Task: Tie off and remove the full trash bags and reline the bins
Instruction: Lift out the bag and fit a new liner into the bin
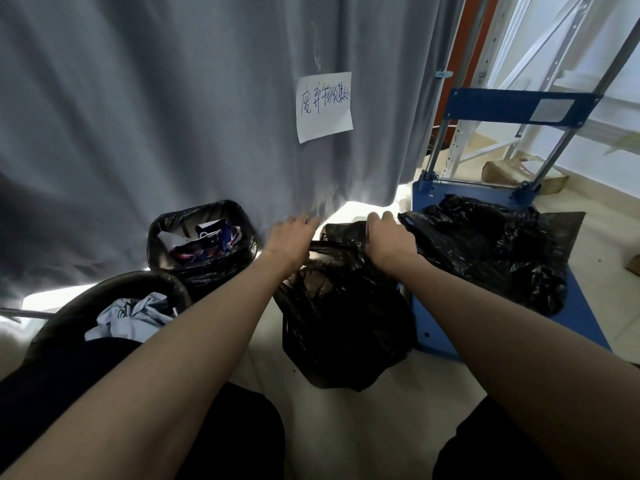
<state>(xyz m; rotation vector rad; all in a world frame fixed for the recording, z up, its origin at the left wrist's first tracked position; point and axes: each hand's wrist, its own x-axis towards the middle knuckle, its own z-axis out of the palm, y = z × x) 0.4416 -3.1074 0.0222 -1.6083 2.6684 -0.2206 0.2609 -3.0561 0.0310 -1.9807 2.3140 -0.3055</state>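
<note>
Both arms stretched forward, left hand (290, 237) and right hand (388, 239) each gripping the gathered mouth of black bag (346, 323) on the floor. Beside: cart (512, 105) bearing another bag (491, 251); lined bin (201, 237) holding wrappers.

Left hand (291, 237): fingertips hidden behind its own knuckles; grip not readable.
Right hand (389, 237): fingers curl out of sight over the black bag (346, 317), mid-frame.
Round bin (114, 306), lower left: near rim cut off by dark clothing.
Blue cart (512, 109), right: handle tops cropped by the frame edge.
Paper sign (324, 105): handwriting too small to read.
</note>
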